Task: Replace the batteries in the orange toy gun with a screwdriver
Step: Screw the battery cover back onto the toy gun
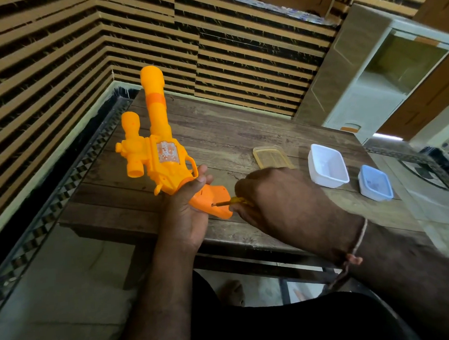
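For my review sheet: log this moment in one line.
left hand grips toy gun | right hand holds screwdriver | tip at grip screw

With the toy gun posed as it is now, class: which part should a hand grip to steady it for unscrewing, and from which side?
Grip the orange toy gun where body meets handle, coming from below, as the left hand does. The barrel points up and away, and the screwdriver in the right hand meets the handle's side face, which must stay uncovered.

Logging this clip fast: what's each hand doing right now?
Left hand: grips the orange toy gun at its handle.
Right hand: grips the screwdriver, tip at the handle.
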Tool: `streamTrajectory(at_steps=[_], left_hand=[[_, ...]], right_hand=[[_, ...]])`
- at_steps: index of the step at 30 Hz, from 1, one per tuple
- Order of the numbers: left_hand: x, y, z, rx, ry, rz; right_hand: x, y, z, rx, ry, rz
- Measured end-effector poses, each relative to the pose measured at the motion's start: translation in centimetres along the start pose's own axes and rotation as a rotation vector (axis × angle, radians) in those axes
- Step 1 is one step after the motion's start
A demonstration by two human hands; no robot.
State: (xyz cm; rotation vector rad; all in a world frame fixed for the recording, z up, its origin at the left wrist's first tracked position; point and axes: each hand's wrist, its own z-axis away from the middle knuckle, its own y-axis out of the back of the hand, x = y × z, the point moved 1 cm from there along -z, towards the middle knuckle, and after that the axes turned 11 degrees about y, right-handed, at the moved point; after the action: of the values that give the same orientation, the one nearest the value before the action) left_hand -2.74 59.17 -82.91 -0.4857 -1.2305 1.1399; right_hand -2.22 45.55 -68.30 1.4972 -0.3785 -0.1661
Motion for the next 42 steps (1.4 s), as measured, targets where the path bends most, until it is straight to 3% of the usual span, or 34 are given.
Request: streamTrajectory(at_steps=[19, 42], left_hand=[[0.06, -0.09, 0.21, -0.023, 0.003, 0.036], [0.08, -0.35, 0.45, -0.057, 0.005, 0.059]], right_hand=[[-0.21, 0.09, -0.21, -0.075, -0.018, -0.058], [0.05, -0.13, 0.05, 0.005, -0.006, -0.042]])
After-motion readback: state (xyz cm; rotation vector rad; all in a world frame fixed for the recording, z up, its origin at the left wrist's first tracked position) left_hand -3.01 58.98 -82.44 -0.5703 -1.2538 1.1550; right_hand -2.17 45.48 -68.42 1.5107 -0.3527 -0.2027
